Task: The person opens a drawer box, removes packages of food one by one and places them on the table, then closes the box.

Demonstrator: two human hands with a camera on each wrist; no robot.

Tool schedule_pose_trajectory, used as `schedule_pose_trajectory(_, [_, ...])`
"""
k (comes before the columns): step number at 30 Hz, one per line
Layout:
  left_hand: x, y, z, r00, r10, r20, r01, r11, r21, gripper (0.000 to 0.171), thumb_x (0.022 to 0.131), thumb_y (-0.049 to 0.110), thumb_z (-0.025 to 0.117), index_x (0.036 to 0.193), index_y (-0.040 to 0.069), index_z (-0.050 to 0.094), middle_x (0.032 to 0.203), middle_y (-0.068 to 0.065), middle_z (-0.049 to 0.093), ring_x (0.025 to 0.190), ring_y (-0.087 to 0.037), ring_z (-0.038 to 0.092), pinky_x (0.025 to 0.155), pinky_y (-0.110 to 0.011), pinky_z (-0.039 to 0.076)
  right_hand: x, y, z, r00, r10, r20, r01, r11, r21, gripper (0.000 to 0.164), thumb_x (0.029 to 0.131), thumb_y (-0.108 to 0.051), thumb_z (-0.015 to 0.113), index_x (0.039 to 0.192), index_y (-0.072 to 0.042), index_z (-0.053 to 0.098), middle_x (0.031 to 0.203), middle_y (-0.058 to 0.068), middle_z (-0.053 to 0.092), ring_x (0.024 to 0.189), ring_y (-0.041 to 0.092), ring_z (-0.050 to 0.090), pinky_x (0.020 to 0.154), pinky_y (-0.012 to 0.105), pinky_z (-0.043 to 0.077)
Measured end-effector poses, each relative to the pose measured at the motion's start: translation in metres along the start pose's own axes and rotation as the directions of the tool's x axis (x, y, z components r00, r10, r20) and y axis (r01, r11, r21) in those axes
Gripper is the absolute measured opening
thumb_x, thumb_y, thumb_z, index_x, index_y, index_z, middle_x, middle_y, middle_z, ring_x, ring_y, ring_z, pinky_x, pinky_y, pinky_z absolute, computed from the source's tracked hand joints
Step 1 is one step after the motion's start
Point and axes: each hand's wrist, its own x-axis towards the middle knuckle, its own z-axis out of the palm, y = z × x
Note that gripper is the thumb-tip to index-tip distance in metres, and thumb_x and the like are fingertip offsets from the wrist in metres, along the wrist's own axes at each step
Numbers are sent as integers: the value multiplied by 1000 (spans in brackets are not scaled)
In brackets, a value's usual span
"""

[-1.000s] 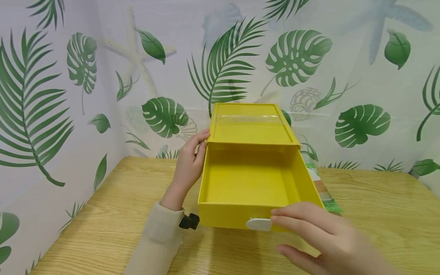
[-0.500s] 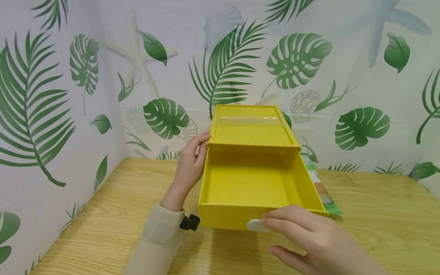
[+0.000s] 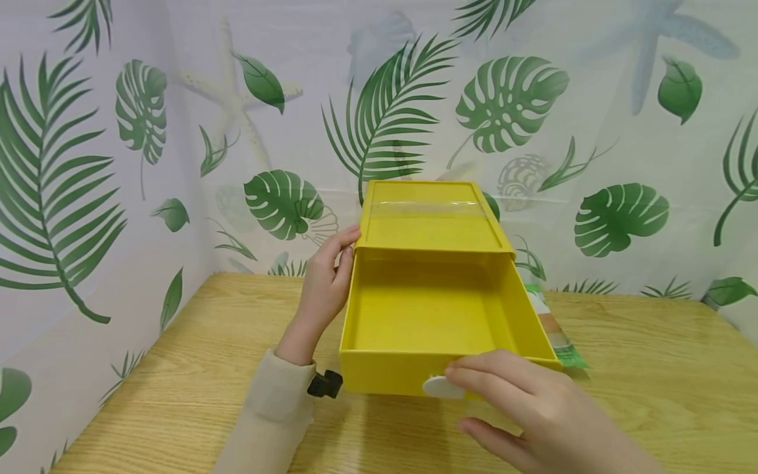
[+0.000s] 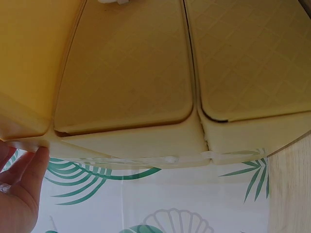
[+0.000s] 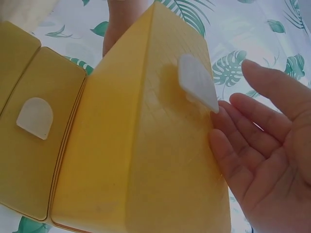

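A yellow drawer cabinet [image 3: 435, 217] stands on the table with its top drawer [image 3: 426, 303] pulled far out and nothing inside. A white rounded handle [image 3: 441, 387] sits on the drawer's front. My left hand [image 3: 324, 283] rests against the cabinet's left side; in the left wrist view its fingertips touch the yellow edge. My right hand [image 3: 527, 408] touches the drawer front beside the handle. In the right wrist view its fingers [image 5: 233, 155] are extended and only lightly bent, not wrapped round the handle. A shut lower drawer [image 5: 48, 160] carries a similar handle [image 5: 36, 117].
A green, white and brown packet [image 3: 553, 329] lies on the wooden table [image 3: 639, 355], partly hidden by the drawer's right side. A leaf-patterned cloth [image 3: 533, 164] hangs behind and to the left. A black clip [image 3: 325, 384] sits by my left cuff.
My right hand has shifted slightly left along the drawer front, covering more of the handle. The left hand and the drawer stay put.
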Motion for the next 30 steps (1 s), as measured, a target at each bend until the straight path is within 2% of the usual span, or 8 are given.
schedule_pose_trajectory(3, [0, 0, 1, 1000, -6, 3, 6, 1000, -6, 24, 83, 3, 37, 103, -2, 49, 110, -8, 44, 99, -15, 41, 66, -23, 43, -6, 7, 5, 1000, -11, -7, 11, 1000, 0, 50, 64, -21, 64, 110, -18, 45, 105, -9, 44, 84, 3, 44, 70, 16, 39])
schedule_pose_trajectory(7, [1, 3, 1, 1000, -15, 2, 15, 1000, -17, 23, 82, 0, 37, 102, -4, 48, 109, -12, 45, 99, -18, 41, 66, -26, 43, 1, 1, 1, 1000, 10, -15, -11, 1000, -16, 40, 68, -25, 60, 105, -15, 50, 100, -8, 47, 81, 4, 45, 71, 13, 38])
schedule_pose_trajectory(10, [1, 15, -1, 1000, -25, 4, 25, 1000, -12, 23, 81, -3, 36, 101, -6, 48, 108, -15, 44, 99, -20, 41, 67, -28, 43, 10, -6, -4, 999, 1, -40, -2, 999, -32, 31, 75, -30, 52, 96, -8, 54, 94, -4, 50, 78, 5, 47, 72, 10, 36])
schedule_pose_trajectory(14, [2, 28, -4, 1000, -31, 7, 31, 999, -8, 23, 81, -5, 35, 100, -9, 47, 108, -18, 44, 99, -23, 41, 67, -29, 43, 15, -8, -5, 995, -35, -89, 31, 998, -53, 31, 79, -29, 45, 90, -3, 56, 90, -1, 52, 76, 8, 48, 71, 12, 37])
schedule_pose_trajectory(17, [1, 29, -4, 1000, -31, 3, 31, 999, -12, 23, 81, -5, 35, 100, -9, 47, 108, -18, 44, 99, -23, 41, 67, -29, 43, 15, -5, -3, 993, -46, -109, 39, 997, -67, 30, 79, -28, 45, 91, -3, 56, 91, -1, 51, 76, 9, 48, 71, 14, 38])
schedule_pose_trajectory(22, [1, 27, -3, 999, -34, -3, 34, 999, -6, 23, 81, -5, 36, 100, -8, 47, 108, -17, 44, 99, -22, 41, 67, -29, 43, 13, 0, 0, 992, -35, -118, 24, 996, -90, 32, 79, -30, 43, 91, -4, 56, 91, -1, 51, 76, 9, 48, 71, 14, 38])
schedule_pose_trajectory(30, [0, 5, 0, 1000, -12, -2, 12, 1000, 7, 23, 82, 1, 37, 101, -3, 49, 109, -10, 45, 99, -17, 41, 64, -25, 44, 15, 5, 4, 987, -45, -154, 27, 993, -114, 30, 79, -28, 44, 91, -4, 57, 89, 0, 52, 75, 9, 48, 67, 15, 40])
